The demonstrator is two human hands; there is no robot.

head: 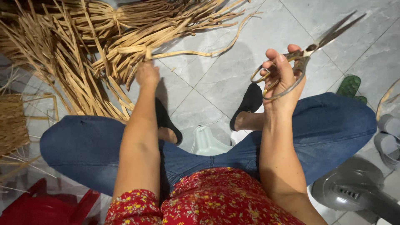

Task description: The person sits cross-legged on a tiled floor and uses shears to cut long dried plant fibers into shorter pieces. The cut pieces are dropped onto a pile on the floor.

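Note:
My right hand point(282, 79) is raised over my right knee and grips a pair of large metal scissors point(306, 54) by the handles, blades closed and pointing up to the right. My left hand point(147, 75) reaches forward to a pile of flat tan straw strips point(104, 46) on the floor and closes on a long strip point(200, 52) that curves off to the right. I sit with knees apart in blue jeans, black shoes on the grey floor tiles.
A woven straw piece point(12, 123) lies at the left edge. A red plastic object point(37, 206) is at bottom left, a grey fan base point(354, 189) at bottom right, a green sandal point(349, 86) at right, a pale stool point(206, 143) between my legs.

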